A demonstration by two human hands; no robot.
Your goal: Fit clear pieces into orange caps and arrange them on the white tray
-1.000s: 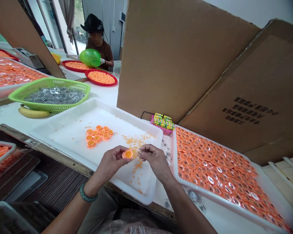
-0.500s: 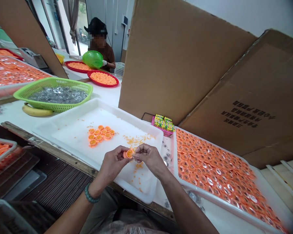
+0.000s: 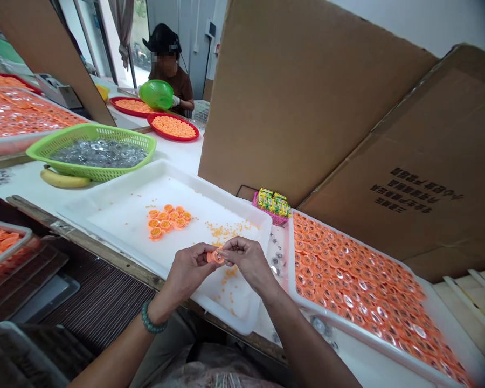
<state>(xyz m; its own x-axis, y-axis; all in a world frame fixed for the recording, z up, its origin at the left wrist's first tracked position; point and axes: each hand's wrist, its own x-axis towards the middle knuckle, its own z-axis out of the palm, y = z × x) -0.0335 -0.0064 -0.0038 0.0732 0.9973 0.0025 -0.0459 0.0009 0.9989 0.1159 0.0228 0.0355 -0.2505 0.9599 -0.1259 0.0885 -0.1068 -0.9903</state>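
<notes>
Tabletop (image 3: 180,153), white with a worn wooden near edge, bears a rectangular white plastic tray (image 3: 178,189) lying along that edge, so a forearm knocking the tray's near rim could jolt everything inside. Such a jolt could tip the cluster of small orange plastic cups filled with yellow grains (image 3: 164,224), just left of the tray's middle, and spill their filling. Likelier trouble, I judge, sits at the small round orange plastic cup (image 3: 212,256): off-centre pressure could make it slip or shed whatever it holds. Smallest, the tiny loose yellow grains (image 3: 222,232), strewn toward the tray's right edge, might stick to fingertips and get in the way. As for position, the left hand (image 3: 189,269) is clamped on that cup, gripping it between thumb and fingertips above the tray's right half; the right hand (image 3: 249,265) touches its right side, fingertips drawn close, though whether they pinch anything I cannot tell.
</notes>
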